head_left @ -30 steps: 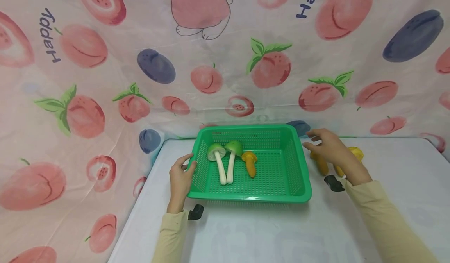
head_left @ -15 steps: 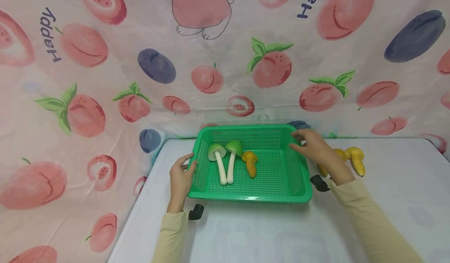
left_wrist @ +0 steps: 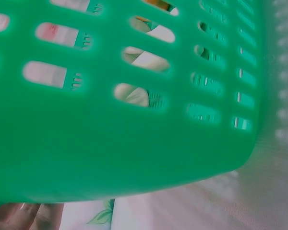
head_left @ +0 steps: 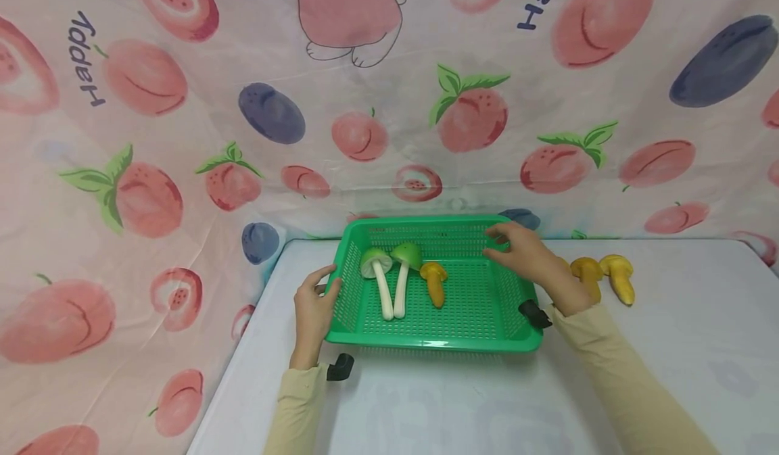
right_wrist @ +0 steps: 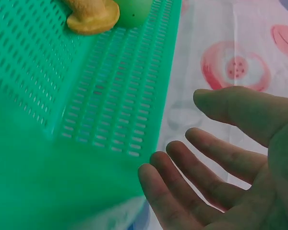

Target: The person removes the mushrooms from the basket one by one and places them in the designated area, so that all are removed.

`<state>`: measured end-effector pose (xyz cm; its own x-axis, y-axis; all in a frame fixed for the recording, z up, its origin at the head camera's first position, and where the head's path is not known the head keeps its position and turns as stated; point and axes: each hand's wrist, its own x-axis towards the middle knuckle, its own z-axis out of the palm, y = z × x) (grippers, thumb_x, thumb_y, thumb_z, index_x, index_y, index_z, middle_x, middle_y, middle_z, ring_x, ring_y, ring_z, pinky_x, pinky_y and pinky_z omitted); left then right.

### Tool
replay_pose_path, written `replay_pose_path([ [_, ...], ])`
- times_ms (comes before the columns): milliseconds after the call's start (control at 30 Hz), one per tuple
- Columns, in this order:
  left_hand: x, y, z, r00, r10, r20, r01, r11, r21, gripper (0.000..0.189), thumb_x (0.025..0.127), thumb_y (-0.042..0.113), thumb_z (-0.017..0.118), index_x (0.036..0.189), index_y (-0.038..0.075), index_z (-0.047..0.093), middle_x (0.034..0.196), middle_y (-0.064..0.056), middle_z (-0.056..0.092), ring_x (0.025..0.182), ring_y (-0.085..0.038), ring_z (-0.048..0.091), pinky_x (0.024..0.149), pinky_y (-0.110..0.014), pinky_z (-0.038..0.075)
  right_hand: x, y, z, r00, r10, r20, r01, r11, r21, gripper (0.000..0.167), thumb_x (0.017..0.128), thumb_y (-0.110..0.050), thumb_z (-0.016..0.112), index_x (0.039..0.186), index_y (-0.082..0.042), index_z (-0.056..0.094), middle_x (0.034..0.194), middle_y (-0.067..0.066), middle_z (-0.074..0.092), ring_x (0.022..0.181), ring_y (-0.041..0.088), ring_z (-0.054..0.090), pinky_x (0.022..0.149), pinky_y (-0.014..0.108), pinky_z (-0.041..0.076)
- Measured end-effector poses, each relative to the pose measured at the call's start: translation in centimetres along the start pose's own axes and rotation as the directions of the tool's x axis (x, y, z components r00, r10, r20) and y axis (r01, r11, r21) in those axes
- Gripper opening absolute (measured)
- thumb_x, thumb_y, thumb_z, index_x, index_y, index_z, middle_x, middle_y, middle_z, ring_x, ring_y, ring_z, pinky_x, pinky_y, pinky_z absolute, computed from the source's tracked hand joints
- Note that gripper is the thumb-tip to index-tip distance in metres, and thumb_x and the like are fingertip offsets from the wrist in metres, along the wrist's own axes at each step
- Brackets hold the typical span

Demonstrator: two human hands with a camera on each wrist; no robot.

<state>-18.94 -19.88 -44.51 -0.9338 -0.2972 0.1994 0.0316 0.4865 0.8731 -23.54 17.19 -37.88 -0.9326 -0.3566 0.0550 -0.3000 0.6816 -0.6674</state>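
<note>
A green plastic basket (head_left: pixel 435 344) with slotted walls stands on the table. Inside it lie two white-stemmed mushrooms with green caps (head_left: pixel 376 263) (head_left: pixel 406 255) and one yellow-brown mushroom (head_left: pixel 434 284). My left hand (head_left: pixel 313 313) holds the basket's left rim, its fingertips right at the edge; the left wrist view shows mostly the basket's outer wall (left_wrist: pixel 86 143). Over the basket's right end is my right hand (head_left: pixel 523 252), empty, fingers loosely spread and thumb apart. In the right wrist view, that hand (right_wrist: pixel 221 172) overlaps the fabric beyond the rim.
Right of the basket lie a brown mushroom (head_left: pixel 587 276) and a yellow mushroom (head_left: pixel 621 279); another yellowish piece is mostly hidden by my right wrist. A fruit-printed fabric (head_left: pixel 389 103) rises behind the white table (head_left: pixel 462 408).
My right hand has moved left, from above the mushrooms on the table to over the basket's right end, uncovering the brown and yellow ones. The left hand stays on the rim.
</note>
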Motion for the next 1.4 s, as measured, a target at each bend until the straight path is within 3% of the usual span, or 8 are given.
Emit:
replay_pose_path([
  [667, -0.2, 0.1, 0.2, 1.0, 0.006, 0.005, -0.006, 1.0, 0.012, 0.032, 0.097, 0.017, 0.066, 0.128, 0.011, 0.067, 0.132, -0.014, 0.062, 0.098, -0.029, 0.07, 0.064, -0.029, 0.051, 2.1, -0.5, 3.6, 0.998, 0.011, 0.056, -0.012, 1.0, 0.009, 0.043, 0.098, -0.011, 0.061, 0.133, 0.013, 0.052, 0.127, 0.031, 0.057, 0.112, 0.044, 0.058, 0.091, 0.05, 0.05],
  [1100, -0.2, 0.2, 0.0, 1.0, 0.005, 0.007, -0.005, 1.0, 0.008, 0.032, 0.096, 0.015, 0.066, 0.128, 0.01, 0.067, 0.13, -0.015, 0.063, 0.097, -0.029, 0.07, 0.063, -0.028, 0.051, 3.5, -1.0, 5.3, 0.985, 0.034, 0.166, -0.046, 0.997, 0.069, 0.044, 0.097, -0.015, 0.061, 0.131, 0.014, 0.053, 0.119, 0.029, 0.061, 0.107, 0.04, 0.06, 0.086, 0.048, 0.051],
  [1400, -0.1, 0.2, 0.1, 1.0, 0.012, 0.001, -0.012, 1.0, 0.023, 0.032, 0.096, 0.014, 0.066, 0.128, 0.01, 0.067, 0.129, -0.015, 0.063, 0.096, -0.03, 0.07, 0.061, -0.027, 0.05, 4.7, -1.5, 7.0, 0.972, 0.11, 0.206, -0.124, 0.991, 0.052, 0.052, 0.098, -0.02, 0.062, 0.136, 0.013, 0.05, 0.135, 0.032, 0.052, 0.125, 0.045, 0.051, 0.098, 0.052, 0.046],
])
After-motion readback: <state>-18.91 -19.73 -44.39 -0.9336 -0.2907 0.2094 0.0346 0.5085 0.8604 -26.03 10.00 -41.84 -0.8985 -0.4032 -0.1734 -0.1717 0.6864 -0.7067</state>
